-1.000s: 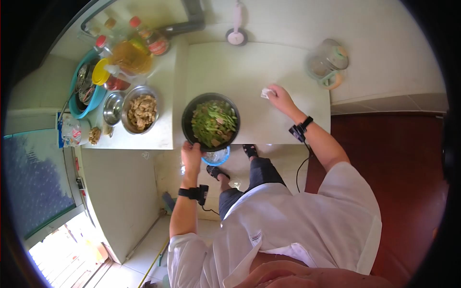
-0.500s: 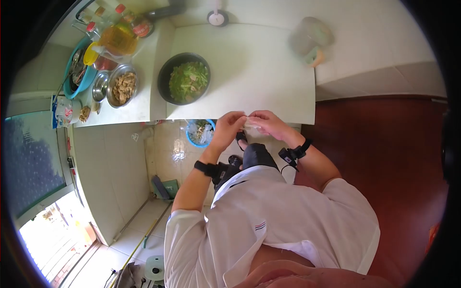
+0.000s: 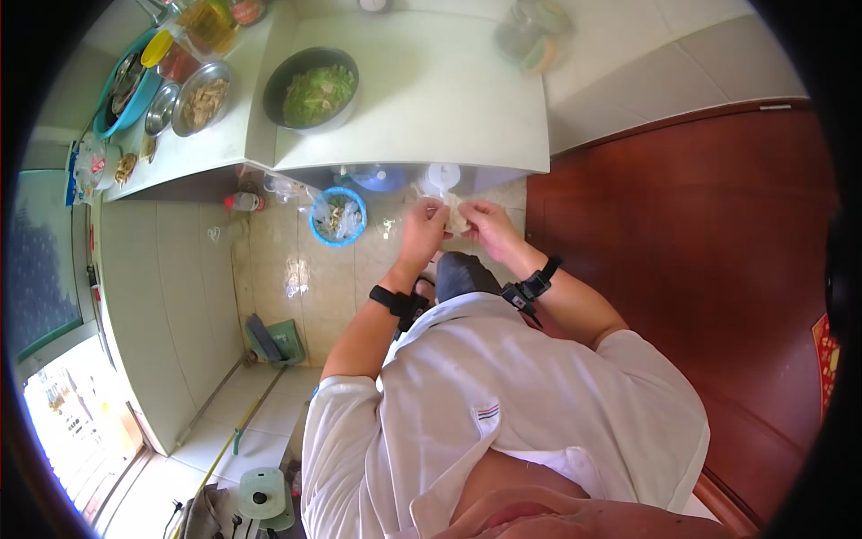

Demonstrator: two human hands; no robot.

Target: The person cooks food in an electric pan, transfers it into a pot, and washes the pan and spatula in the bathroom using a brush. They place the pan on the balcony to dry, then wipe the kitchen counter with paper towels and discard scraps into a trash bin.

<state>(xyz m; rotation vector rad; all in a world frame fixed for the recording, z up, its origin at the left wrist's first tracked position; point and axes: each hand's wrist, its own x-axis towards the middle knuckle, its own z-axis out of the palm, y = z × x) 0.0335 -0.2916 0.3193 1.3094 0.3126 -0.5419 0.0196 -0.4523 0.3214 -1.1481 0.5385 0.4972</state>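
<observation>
My left hand (image 3: 424,232) and my right hand (image 3: 492,230) are close together in front of the counter's front edge, above the floor. Between them is a thin, pale, see-through piece of plastic film (image 3: 456,218), possibly a bag. Each hand has its fingers pinched on one side of it; its full shape is unclear. Beyond my hands, a dark pot (image 3: 346,115) of chopped green vegetables stands on the white counter (image 3: 440,99).
Left on the counter are a metal bowl (image 3: 209,81) of pale brown pieces, a small metal bowl (image 3: 162,110) and a blue basin (image 3: 135,108). A blue-rimmed bin (image 3: 321,232) stands on the tiled floor. A blurred jar (image 3: 525,36) sits at the back right.
My hands have drawn back from the counter edge and lower, a little further apart, with more of the plastic film showing. The view has tilted down, revealing more floor and the space below the counter.
</observation>
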